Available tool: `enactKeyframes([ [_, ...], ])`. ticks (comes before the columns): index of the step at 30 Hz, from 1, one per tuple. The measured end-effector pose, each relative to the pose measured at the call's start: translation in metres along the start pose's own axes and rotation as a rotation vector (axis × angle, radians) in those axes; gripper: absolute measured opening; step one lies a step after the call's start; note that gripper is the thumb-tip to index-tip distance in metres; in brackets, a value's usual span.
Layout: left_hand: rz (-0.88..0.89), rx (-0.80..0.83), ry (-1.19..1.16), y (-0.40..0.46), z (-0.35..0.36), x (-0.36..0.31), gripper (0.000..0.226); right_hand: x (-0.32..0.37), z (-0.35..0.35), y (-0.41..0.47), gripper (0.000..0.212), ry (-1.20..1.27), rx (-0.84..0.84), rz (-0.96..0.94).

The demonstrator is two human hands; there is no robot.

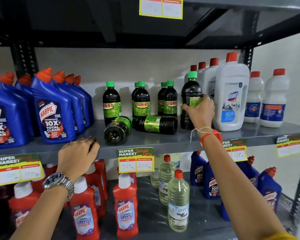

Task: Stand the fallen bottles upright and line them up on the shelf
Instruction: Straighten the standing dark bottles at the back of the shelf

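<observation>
At centre right of the frame the right hand [200,111] wraps an upright green-capped Sunny bottle [190,99] of dark liquid standing on the grey shelf [163,142], just beside the white Domex bottle [231,94]. Two more Sunny bottles lie fallen at centre (one [117,129] base-forward, the other [155,124] sideways). The left hand [78,155] rests on the shelf edge, fingers seemingly loosely curled over it.
</observation>
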State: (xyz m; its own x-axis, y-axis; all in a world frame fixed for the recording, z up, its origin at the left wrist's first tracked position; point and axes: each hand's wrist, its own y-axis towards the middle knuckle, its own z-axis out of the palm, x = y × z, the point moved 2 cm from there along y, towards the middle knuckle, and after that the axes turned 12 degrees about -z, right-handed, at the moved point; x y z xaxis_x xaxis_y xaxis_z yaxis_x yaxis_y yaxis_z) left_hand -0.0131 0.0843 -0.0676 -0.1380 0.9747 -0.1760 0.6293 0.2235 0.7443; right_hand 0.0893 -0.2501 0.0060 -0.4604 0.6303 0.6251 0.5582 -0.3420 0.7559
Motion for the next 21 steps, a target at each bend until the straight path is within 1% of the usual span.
enactKeyframes([
  [5,0.003,-0.001,0.009,0.0,0.002,0.001,0.023,-0.009,0.003,-0.022,0.081,-0.002,-0.029,-0.054],
  [11,0.003,-0.017,0.016,0.0,0.003,0.001,0.022,-0.009,0.001,-0.024,0.085,-0.01,-0.042,-0.079],
  [14,0.007,-0.034,0.011,-0.001,0.005,0.002,0.025,-0.005,0.0,-0.027,0.093,-0.161,-0.069,-0.066],
  [17,0.029,-0.04,0.009,-0.001,0.005,0.001,0.039,-0.001,0.002,-0.03,0.102,-0.338,-0.063,-0.046],
  [19,0.026,-0.034,0.0,-0.001,0.004,0.001,0.043,-0.002,0.002,-0.03,0.102,-0.372,-0.059,-0.042],
  [21,0.005,-0.03,-0.003,-0.002,0.003,0.001,0.039,-0.005,0.002,-0.026,0.097,-0.333,-0.042,-0.049],
])
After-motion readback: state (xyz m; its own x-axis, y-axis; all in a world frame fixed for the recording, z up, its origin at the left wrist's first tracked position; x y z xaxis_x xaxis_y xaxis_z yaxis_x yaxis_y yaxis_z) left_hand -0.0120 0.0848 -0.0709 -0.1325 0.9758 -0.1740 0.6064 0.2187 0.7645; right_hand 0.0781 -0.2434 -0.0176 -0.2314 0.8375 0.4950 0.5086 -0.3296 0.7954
